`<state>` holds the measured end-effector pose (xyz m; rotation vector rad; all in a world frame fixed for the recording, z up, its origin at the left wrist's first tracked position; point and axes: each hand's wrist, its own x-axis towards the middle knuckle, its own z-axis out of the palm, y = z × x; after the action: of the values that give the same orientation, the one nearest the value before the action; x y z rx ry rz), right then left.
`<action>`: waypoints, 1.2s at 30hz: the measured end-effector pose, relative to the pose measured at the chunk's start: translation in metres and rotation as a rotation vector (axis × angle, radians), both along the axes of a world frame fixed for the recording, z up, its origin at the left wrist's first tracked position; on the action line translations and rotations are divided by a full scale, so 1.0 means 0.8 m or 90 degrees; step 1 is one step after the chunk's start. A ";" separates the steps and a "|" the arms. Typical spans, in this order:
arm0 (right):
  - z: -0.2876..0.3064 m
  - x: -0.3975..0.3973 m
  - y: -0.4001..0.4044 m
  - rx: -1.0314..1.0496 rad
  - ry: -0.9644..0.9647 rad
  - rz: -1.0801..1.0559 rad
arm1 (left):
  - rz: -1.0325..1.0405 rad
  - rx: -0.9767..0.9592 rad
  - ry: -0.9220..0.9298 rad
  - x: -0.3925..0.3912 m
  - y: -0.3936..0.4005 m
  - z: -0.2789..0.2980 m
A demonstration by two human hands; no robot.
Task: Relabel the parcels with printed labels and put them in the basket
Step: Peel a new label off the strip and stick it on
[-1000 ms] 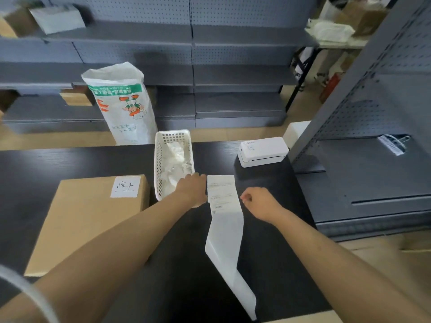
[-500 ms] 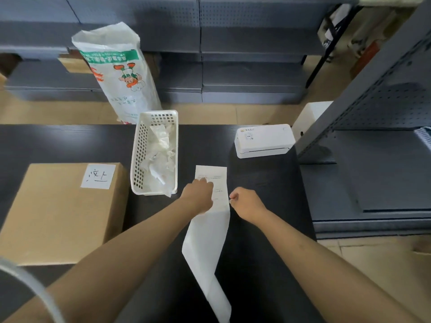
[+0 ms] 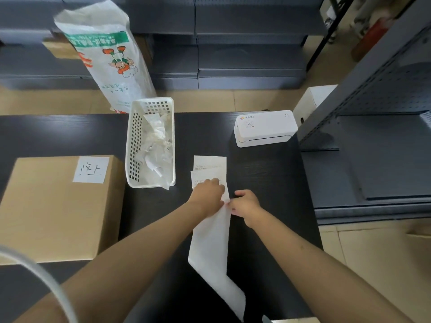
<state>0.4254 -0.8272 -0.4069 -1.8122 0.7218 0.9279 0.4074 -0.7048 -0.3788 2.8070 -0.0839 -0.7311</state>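
Note:
A long white label strip [image 3: 210,248] lies on the black table [image 3: 268,183] and trails toward me over its near edge. Its far end carries a printed label [image 3: 210,163], and a second printed layer sits slightly offset just below it. My left hand [image 3: 206,197] covers that end with fingers curled on the printed label. My right hand [image 3: 245,203] pinches the strip's right edge beside it. A brown cardboard parcel [image 3: 58,210] with a handwritten white label [image 3: 92,170] lies at the left. Between them stands a white perforated basket [image 3: 137,145] holding crumpled paper.
A white label printer [image 3: 265,128] sits at the table's far right. Behind the basket a printed white sack [image 3: 105,61] stands on the floor. Grey shelving [image 3: 373,148] flanks the table on the right, with a white box [image 3: 312,99] beside it.
My head has tilted down and closer. Both hands have slid nearer along the strip and closer together, and a printed layer now sits offset from the strip's far end.

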 end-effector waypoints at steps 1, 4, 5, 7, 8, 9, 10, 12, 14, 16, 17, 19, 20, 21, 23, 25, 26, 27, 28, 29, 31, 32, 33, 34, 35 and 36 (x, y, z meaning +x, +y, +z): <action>0.004 0.001 -0.002 0.026 0.014 -0.020 | 0.000 -0.003 -0.006 -0.001 0.000 0.001; 0.018 0.003 -0.005 0.102 0.043 -0.052 | -0.001 -0.010 -0.031 -0.002 0.002 0.003; 0.022 0.003 -0.006 0.118 0.045 -0.052 | -0.003 -0.011 -0.041 -0.002 0.003 0.004; 0.026 0.002 -0.009 0.134 0.042 -0.037 | -0.001 -0.015 -0.049 -0.001 0.003 0.007; 0.027 0.002 -0.010 0.135 0.040 -0.025 | 0.000 -0.017 -0.049 -0.001 0.003 0.008; 0.027 0.001 -0.011 0.133 0.037 -0.012 | 0.000 -0.019 -0.048 -0.001 0.003 0.008; 0.027 0.001 -0.012 0.127 0.033 0.000 | 0.000 -0.020 -0.047 -0.002 0.002 0.008; 0.025 0.000 -0.012 0.117 0.024 0.019 | 0.013 -0.029 -0.046 -0.002 0.002 0.009; 0.025 -0.002 -0.010 0.107 0.018 0.036 | 0.025 -0.040 -0.047 -0.002 0.003 0.011; 0.025 -0.003 -0.008 0.101 0.015 0.045 | 0.015 -0.031 -0.049 -0.002 0.004 0.012; 0.026 -0.004 -0.008 0.099 0.013 0.049 | 0.008 -0.021 -0.050 -0.002 0.004 0.013; 0.027 -0.006 -0.009 0.085 0.005 0.064 | -0.007 0.002 -0.058 -0.002 0.003 0.014; 0.026 -0.008 -0.009 0.086 0.004 0.065 | -0.007 0.006 -0.062 -0.002 0.003 0.014; 0.025 -0.010 -0.010 0.099 0.006 0.056 | -0.002 0.002 -0.065 -0.002 0.003 0.013; 0.025 -0.014 -0.011 0.130 0.006 0.029 | 0.007 -0.014 -0.072 -0.002 0.002 0.013; 0.024 -0.016 -0.010 0.131 -0.011 0.018 | 0.029 -0.043 -0.061 -0.003 0.003 0.013; 0.023 -0.016 -0.010 0.128 -0.018 0.010 | 0.029 -0.053 -0.055 -0.003 0.004 0.013; 0.022 -0.016 -0.010 0.125 -0.022 0.001 | 0.027 -0.058 -0.048 -0.003 0.005 0.012; 0.022 -0.015 -0.011 0.122 -0.022 -0.006 | 0.028 -0.064 -0.037 -0.003 0.005 0.011; 0.022 -0.015 -0.012 0.119 -0.021 -0.011 | 0.031 -0.071 -0.027 -0.003 0.006 0.011; 0.022 -0.013 -0.014 0.122 -0.016 -0.006 | 0.031 -0.077 -0.015 -0.001 0.006 0.012; 0.021 -0.012 -0.014 0.123 -0.017 0.003 | 0.031 -0.076 -0.013 0.000 0.006 0.013; 0.020 -0.011 -0.014 0.118 -0.024 0.016 | 0.031 -0.073 -0.012 0.000 0.006 0.013; 0.019 -0.010 -0.013 0.104 -0.037 0.031 | 0.031 -0.072 -0.010 0.001 0.006 0.015; 0.017 -0.009 -0.013 0.083 -0.052 0.047 | 0.032 -0.071 -0.006 0.001 0.005 0.016; 0.016 -0.008 -0.012 0.063 -0.066 0.062 | 0.033 -0.072 -0.004 0.002 0.005 0.016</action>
<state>0.4190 -0.8366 -0.3944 -1.8066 0.5181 0.9089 0.4087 -0.7004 -0.3658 2.6936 -0.0523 -0.6844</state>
